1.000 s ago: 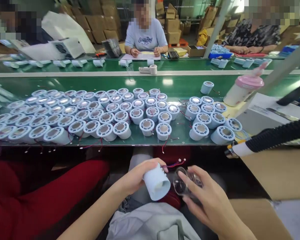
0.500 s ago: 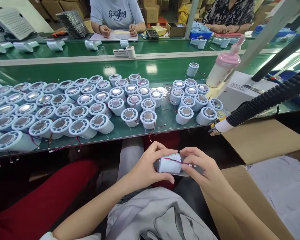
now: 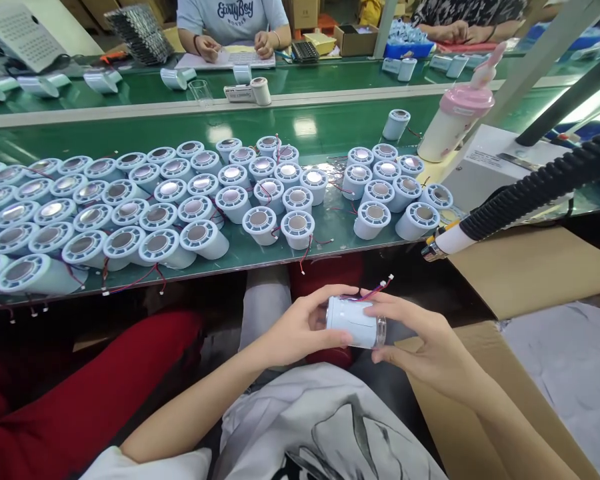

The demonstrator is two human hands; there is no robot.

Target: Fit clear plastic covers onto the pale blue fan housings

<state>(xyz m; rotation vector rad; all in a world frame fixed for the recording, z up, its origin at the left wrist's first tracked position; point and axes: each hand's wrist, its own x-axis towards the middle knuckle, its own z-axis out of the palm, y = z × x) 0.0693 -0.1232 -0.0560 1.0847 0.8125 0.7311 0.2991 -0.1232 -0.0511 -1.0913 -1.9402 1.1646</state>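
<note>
Above my lap, a light blue cylindrical housing point(image 3: 353, 324) lies on its side between my two hands. My left hand point(image 3: 300, 328) wraps its left end, with the thumb along the lower front. From the right, my right hand point(image 3: 420, 330) grips the other end, fingers on top and thumb beneath. A clear plastic piece point(image 3: 381, 331) shows around the housing's right end; its full shape is hidden. Red and blue wires with a small white connector point(image 3: 391, 277) stick up behind the right fingers.
Rows of similar blue housings point(image 3: 160, 243) with trailing wires stand along the green bench point(image 3: 260, 267). At right are a pink-lidded bottle point(image 3: 455, 120), a black ribbed hose point(image 3: 530, 190) and an open cardboard box point(image 3: 475, 347). Two people sit across the bench.
The housing has turned in my hands: its wires moved from the front to the upper side, and the connector now points up. My right thumb has shifted below the clear piece.
</note>
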